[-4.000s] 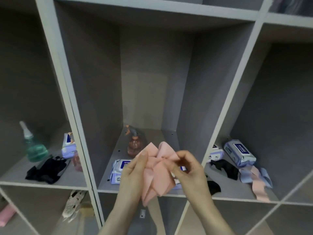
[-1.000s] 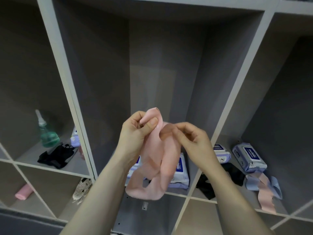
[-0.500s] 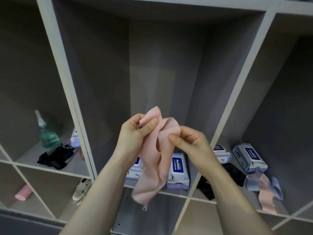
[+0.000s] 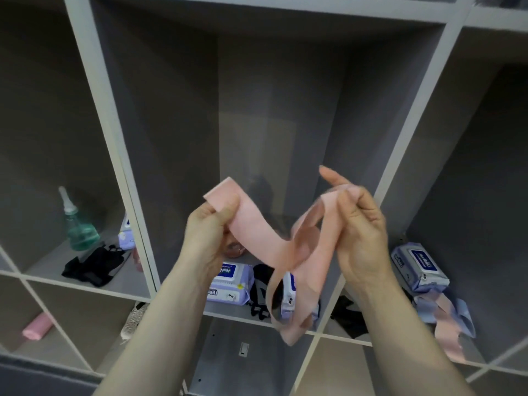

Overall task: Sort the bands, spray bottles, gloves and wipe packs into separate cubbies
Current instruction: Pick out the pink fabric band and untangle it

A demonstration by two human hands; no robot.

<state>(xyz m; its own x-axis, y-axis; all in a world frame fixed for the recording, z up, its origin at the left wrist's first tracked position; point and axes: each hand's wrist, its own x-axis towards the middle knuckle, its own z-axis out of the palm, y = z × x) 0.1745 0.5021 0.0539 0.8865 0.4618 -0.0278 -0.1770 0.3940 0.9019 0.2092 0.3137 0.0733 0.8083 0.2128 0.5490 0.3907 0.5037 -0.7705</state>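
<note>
Pink band [image 4: 274, 252] hung in front of the middle cubby [image 4: 274, 110], pinched at one end by the left hand [image 4: 210, 224] and gripped in the curled fingers of the right hand [image 4: 361, 230]; its length ran left to right between them, a twisted loop sagging below. Untwisting it flat before stowing seemed wise; other bands [image 4: 445, 318] lay in the right cubby, a likely home.

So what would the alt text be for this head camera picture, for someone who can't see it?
Two bare hands hold a twisted pink band up before grey cubby shelves: the left hand grips one end, the right hand pinches the other. Behind lie wipe packs, black gloves and a green spray bottle.
</note>
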